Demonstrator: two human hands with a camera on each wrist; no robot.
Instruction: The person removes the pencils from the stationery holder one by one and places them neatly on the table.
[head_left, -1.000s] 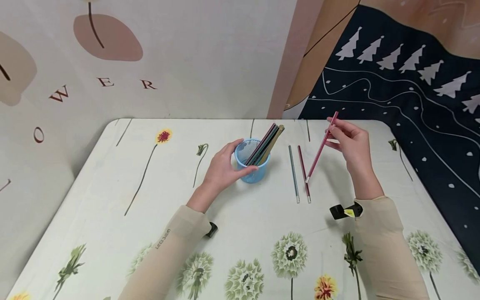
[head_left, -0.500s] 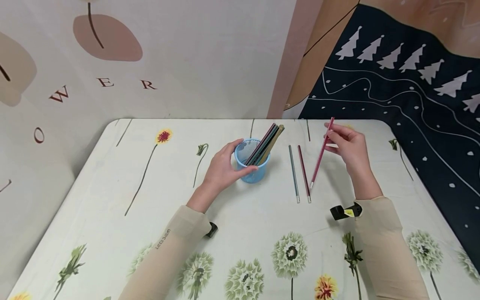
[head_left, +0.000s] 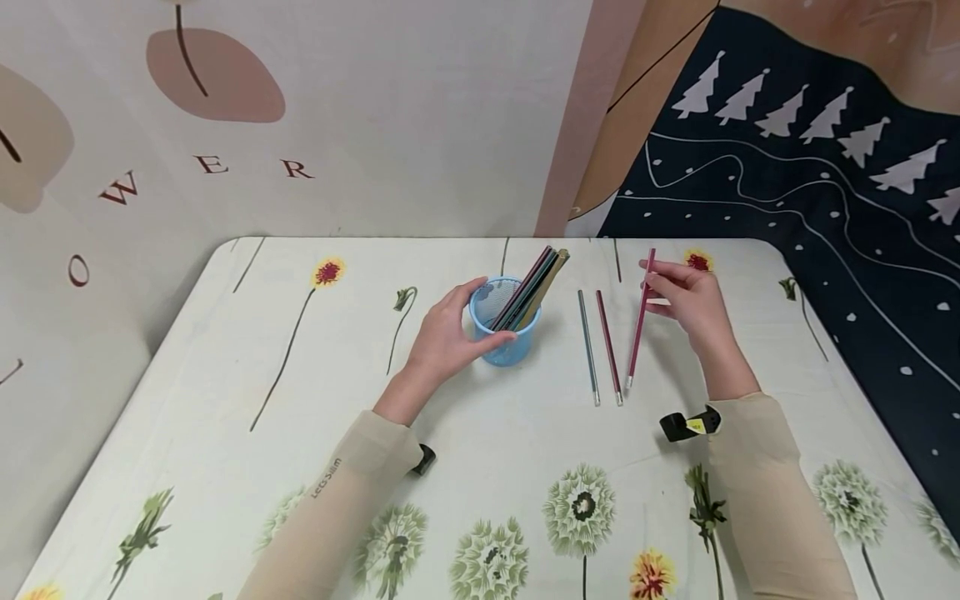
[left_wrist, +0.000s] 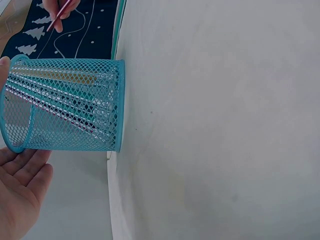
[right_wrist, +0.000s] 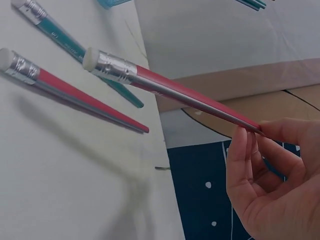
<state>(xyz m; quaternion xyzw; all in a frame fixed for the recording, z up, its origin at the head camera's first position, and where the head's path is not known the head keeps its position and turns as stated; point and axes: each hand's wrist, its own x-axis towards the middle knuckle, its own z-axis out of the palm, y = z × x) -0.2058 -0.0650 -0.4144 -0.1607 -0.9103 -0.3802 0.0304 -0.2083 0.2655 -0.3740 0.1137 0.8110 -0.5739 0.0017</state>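
My left hand [head_left: 446,333] grips a blue mesh pencil cup [head_left: 506,354] by its rim, thumb at the near side and fingers round the far left. Several pencils [head_left: 528,292] lean to the right inside the cup; their lower ends show through the mesh [left_wrist: 100,135] in the left wrist view. Between thumb and fingertips my right hand [head_left: 693,308] pinches a red pencil [right_wrist: 185,95] near its far end, its white eraser pointing down toward the table. Left of it lie a dark red pencil [head_left: 608,346] and a teal pencil [head_left: 588,346], side by side with erasers toward me.
The table [head_left: 465,467] has a white cloth printed with flowers and dandelions. A pale wall hanging [head_left: 412,150] stands behind it, and a dark blue cloth with white trees [head_left: 825,192] is at the right and back. Black straps [head_left: 686,425] sit at the wrists.
My right hand has come slightly left and nearer, bringing the red pencil more upright and its eraser end right of the dark red pencil. The left hand and cup have stayed put.
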